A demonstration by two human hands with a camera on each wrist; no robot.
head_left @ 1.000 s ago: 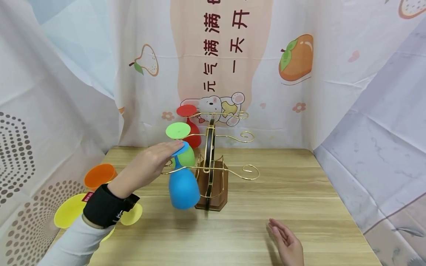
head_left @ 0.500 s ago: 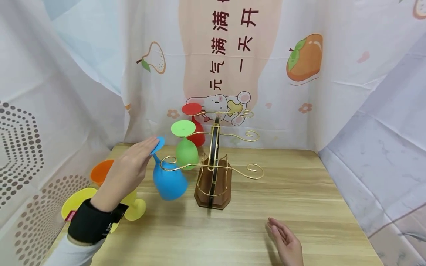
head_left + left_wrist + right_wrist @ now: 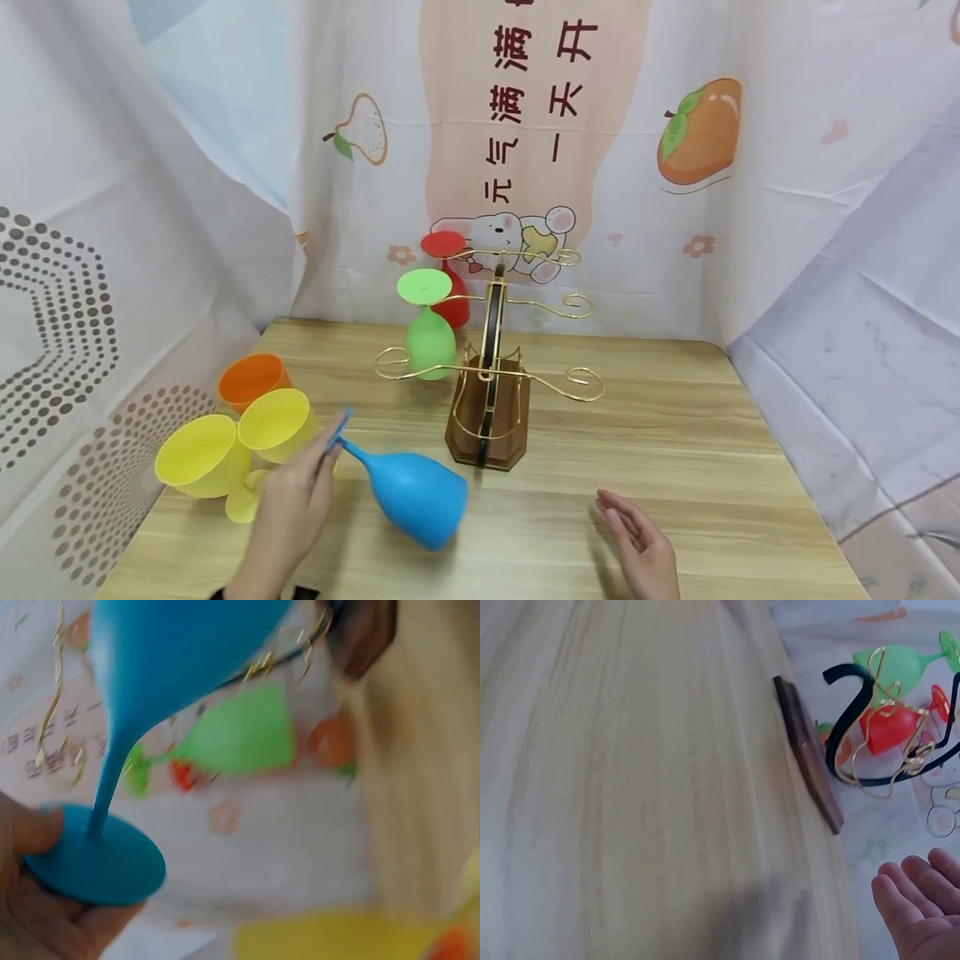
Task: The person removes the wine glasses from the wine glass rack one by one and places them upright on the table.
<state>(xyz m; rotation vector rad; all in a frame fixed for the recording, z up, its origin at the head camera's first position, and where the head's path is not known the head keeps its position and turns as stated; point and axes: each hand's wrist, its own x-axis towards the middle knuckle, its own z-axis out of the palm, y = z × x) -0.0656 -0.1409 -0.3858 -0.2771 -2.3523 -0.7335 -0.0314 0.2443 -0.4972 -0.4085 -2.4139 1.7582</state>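
Observation:
My left hand (image 3: 294, 492) pinches the round foot of a blue plastic goblet (image 3: 420, 498), thumb on one face and fingers on the other in the left wrist view. The goblet (image 3: 172, 660) is tilted over the table, its bowl pointing right and down, apart from the gold wire rack (image 3: 487, 375). On the rack's left hooks, a green goblet (image 3: 431, 343) and a red goblet (image 3: 454, 300) hang upside down by their feet. The front left hook (image 3: 392, 360) bears no goblet. My right hand (image 3: 641, 546) hovers low at the right front, fingers relaxed, holding nothing.
Two yellow goblets (image 3: 198, 454) and an orange goblet (image 3: 253, 379) are grouped at the table's left edge. The rack stands on a brown wooden base (image 3: 510, 442). A printed curtain (image 3: 630, 275) encloses the table (image 3: 675, 417) at the back and sides.
My left hand has drawn the blue goblet off the rack's front left hook, then down towards me, tipping it sideways. The right hand has hardly moved. The head view has shifted slightly.

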